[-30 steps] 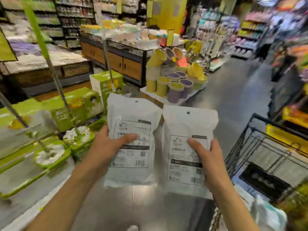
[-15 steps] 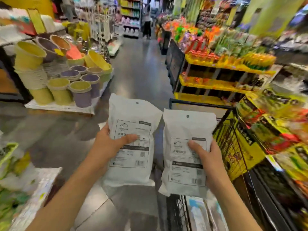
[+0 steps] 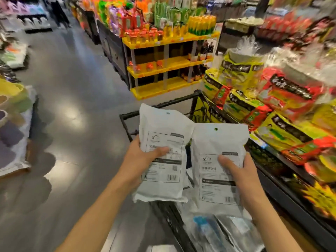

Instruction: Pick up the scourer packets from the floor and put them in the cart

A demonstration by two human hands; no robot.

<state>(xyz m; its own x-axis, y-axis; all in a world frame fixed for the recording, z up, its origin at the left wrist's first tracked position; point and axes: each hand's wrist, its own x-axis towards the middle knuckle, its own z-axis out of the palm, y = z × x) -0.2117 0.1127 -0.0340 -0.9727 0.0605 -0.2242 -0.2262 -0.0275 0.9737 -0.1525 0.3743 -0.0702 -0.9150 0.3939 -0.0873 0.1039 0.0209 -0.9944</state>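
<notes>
I hold two white scourer packets with printed labels, one in each hand, upright over a black wire cart. My left hand grips the left packet by its left edge, thumb across the label. My right hand grips the right packet from its right side, thumb on the label. The right packet sits over the cart's inside; the left packet hangs above the cart's left rim. More pale and blue packets lie inside the cart below.
A low shelf of red and yellow-green snack bags runs along the cart's right side. A yellow rack of bottles stands beyond the cart. Grey floor opens to the left, with a display platform at the left edge.
The view has swung right, and the cart now lies directly under my hands. Both packets have moved with me over the cart; my grips are unchanged.
</notes>
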